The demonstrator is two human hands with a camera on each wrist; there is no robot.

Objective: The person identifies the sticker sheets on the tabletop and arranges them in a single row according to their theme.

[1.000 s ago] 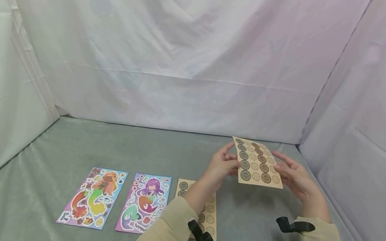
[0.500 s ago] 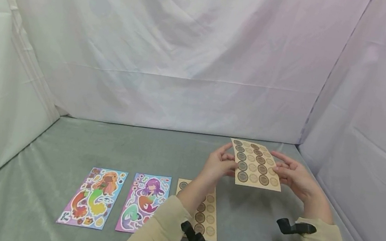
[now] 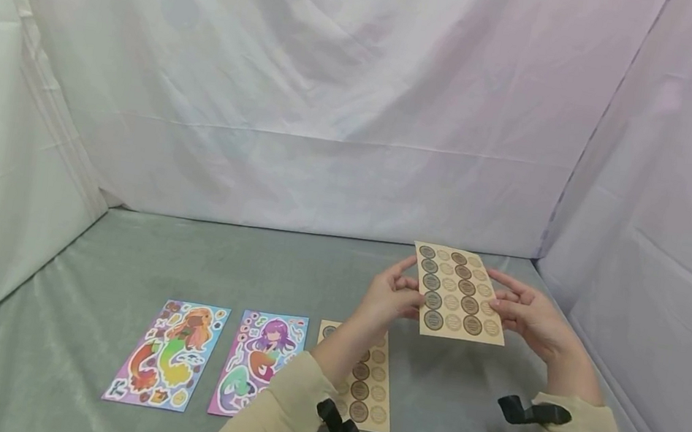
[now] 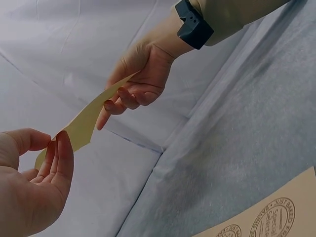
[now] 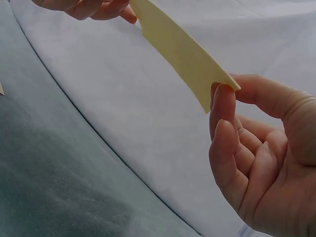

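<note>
A tan sheet of round stickers [image 3: 459, 291] is held above the table, tilted toward the head camera and slightly bowed. My left hand [image 3: 389, 296] pinches its left edge between thumb and fingers. On the opposite edge my right hand [image 3: 531, 317] pinches it the same way, as the right wrist view shows with the thumb and fingertips [image 5: 224, 98] meeting on the sheet's yellowish back [image 5: 177, 49]. Below my left forearm lies a second tan sticker sheet [image 3: 375, 397], partly covered by the arm. Its printed circles show in the left wrist view.
Two colourful mermaid sticker sheets lie flat to the left: one with a yellow tail [image 3: 167, 357], one with a purple-haired figure [image 3: 262, 363]. Grey cloth [image 3: 71, 325] covers the table. White curtains [image 3: 336, 96] enclose the back and both sides.
The held sheet dips slightly, then tips up so more of its face shows to the head camera. My left forearm has shifted a little left, uncovering more of the lower tan sheet.
</note>
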